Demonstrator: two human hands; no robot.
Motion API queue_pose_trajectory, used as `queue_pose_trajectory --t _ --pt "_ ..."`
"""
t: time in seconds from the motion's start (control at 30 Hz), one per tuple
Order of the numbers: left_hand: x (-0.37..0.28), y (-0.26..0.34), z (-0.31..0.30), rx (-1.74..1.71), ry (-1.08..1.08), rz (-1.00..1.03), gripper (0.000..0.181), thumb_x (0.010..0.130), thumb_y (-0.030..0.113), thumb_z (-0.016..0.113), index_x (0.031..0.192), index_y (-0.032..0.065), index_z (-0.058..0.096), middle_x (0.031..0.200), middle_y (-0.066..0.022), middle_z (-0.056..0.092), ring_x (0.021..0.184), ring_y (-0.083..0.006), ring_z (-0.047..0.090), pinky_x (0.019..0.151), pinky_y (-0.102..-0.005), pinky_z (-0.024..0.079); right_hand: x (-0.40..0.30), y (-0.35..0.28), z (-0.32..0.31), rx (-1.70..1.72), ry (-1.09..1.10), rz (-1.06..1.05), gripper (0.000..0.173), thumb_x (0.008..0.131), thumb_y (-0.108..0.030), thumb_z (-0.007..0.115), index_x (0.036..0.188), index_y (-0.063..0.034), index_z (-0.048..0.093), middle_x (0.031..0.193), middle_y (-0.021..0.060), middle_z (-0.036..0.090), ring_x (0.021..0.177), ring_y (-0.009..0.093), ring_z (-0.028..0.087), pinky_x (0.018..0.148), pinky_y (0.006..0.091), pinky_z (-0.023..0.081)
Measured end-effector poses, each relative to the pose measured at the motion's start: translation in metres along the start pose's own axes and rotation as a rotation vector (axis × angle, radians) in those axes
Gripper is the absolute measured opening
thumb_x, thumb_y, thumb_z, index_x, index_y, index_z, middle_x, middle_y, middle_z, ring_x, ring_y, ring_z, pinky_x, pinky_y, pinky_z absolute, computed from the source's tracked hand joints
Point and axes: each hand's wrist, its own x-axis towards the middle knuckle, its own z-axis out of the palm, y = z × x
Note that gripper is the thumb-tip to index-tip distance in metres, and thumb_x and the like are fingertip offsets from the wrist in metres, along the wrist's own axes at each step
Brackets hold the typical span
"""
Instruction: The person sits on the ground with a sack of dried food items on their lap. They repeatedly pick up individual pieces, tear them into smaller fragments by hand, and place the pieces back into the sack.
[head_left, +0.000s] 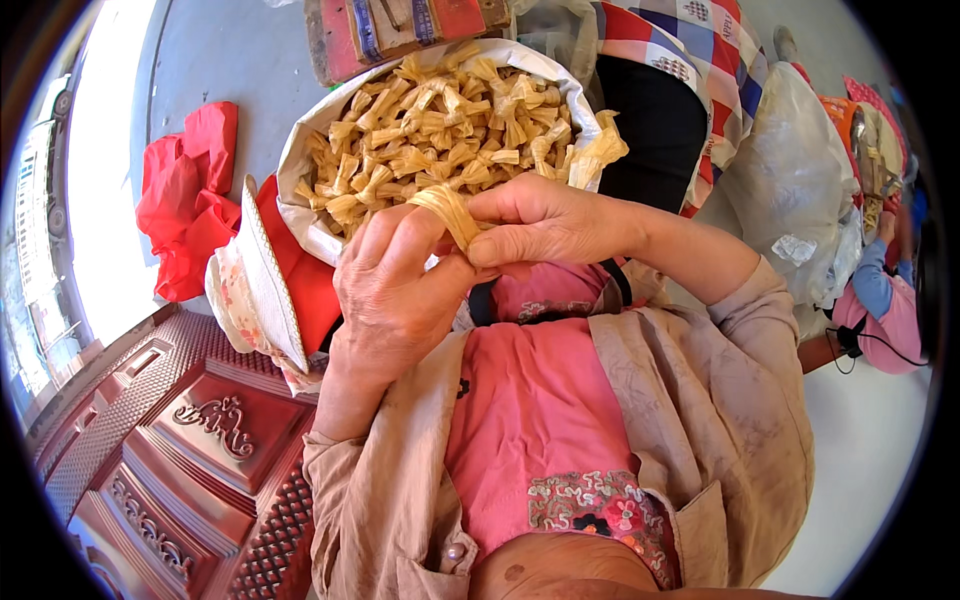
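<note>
A yellowish-tan strip (447, 208), thin and pleated, loops over the fingers of my left hand (401, 281). The thumb and fingers of my right hand (536, 221) pinch the strip's lower part, close against the left fingertips. Just beyond both hands stands a white woven sack (300, 161) with its rim rolled open. Many knotted pieces of the same tan material (442, 127) fill it. One larger tan piece (600, 146) lies over the sack's right rim. The fingertips under the strip are partly hidden.
Red fabric or bags (187, 195) and a white-brimmed hat (259, 277) lie left of the sack. A worn wooden block (405, 30) stands behind it. At left is an ornate reddish-brown metal door (217, 427). Clear plastic bags (787, 172) and another person (885, 307) are at right.
</note>
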Motion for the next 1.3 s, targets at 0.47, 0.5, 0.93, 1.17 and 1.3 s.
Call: queue_pose_trajectory --t 0.47,0.5,0.93,1.17,1.3 --pt "-0.004 0.001 0.027 0.461 0.506 0.038 0.016 0.084 0.025 0.067 0.099 0.0209 0.070 0.126 0.0003 0.061 0.126 -0.0288 0.045 0.109 -0.0538 0.031 -0.013 -0.014 -0.006 0.283 0.052 -0.038 0.011 0.091 -0.017 0.066 0.095 -0.0072 0.063 0.077 -0.0049 0.057 0.058 -0.002 0.040 0.048 0.0160 0.028" --pt "-0.005 0.002 0.025 0.449 0.492 0.005 0.017 0.085 0.026 0.066 0.101 0.0216 0.070 0.126 0.0000 0.061 0.129 -0.0298 0.043 0.112 -0.0561 0.027 -0.012 -0.014 -0.007 0.202 0.050 -0.018 0.011 0.091 -0.017 0.066 0.095 -0.0076 0.062 0.078 -0.0050 0.057 0.061 -0.002 0.042 0.050 0.0160 0.030" --pt "-0.009 -0.005 0.036 0.058 0.264 -0.203 0.018 0.076 0.024 0.077 0.082 0.0106 0.068 0.073 0.0002 0.061 0.067 -0.0185 0.058 0.064 -0.0323 0.043 -0.004 -0.015 -0.007 -0.188 0.342 -0.192 0.038 0.089 -0.012 0.067 0.125 -0.0056 0.056 0.089 -0.0059 0.053 0.073 0.002 0.050 0.062 0.0165 0.041" --pt "-0.005 -0.004 0.026 -1.062 0.092 -0.865 0.012 0.086 0.014 0.072 0.085 0.0036 0.067 0.068 0.0004 0.063 0.054 -0.0074 0.052 0.049 -0.0226 0.040 -0.001 -0.006 -0.005 -0.615 0.404 -0.285 0.035 0.097 -0.018 0.059 0.129 -0.0033 0.054 0.077 -0.0051 0.054 0.066 0.005 0.047 0.061 0.0213 0.042" --pt "-0.019 -0.026 0.023 -1.384 0.373 -0.884 0.008 0.090 0.007 0.063 0.087 -0.0004 0.061 0.061 -0.0005 0.053 0.047 -0.0051 0.040 0.062 -0.0207 0.046 -0.025 -0.036 -0.013 -0.361 0.353 -0.073 0.037 0.098 -0.018 0.057 0.132 -0.0034 0.050 0.065 -0.0060 0.051 0.059 0.005 0.046 0.054 0.0215 0.038"
